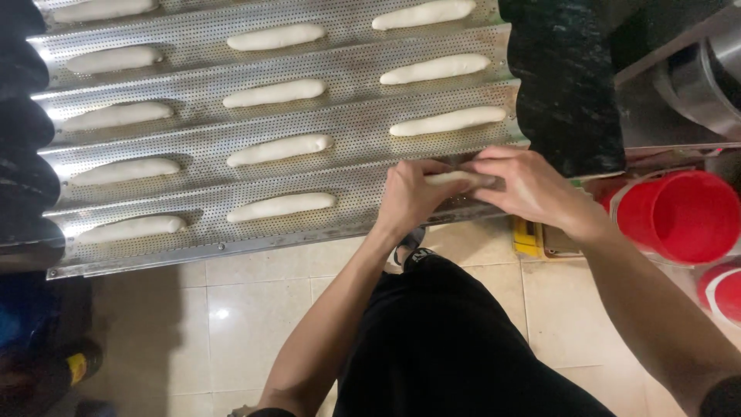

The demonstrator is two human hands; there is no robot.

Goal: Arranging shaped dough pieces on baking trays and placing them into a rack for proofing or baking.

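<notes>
Gripping one dough stick [461, 178] between them, left hand [413, 193] and right hand [529, 185] close on its ends

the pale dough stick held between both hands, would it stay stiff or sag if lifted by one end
The pale dough stick would probably sag: the shaped pieces on the perforated metal tray look soft and slightly uneven. It likely dents easily, which may be why the left hand and right hand support both ends. It may also be tacky.

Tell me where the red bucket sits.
The red bucket stands on the floor at the head view's right edge, just beyond the right hand.
</notes>
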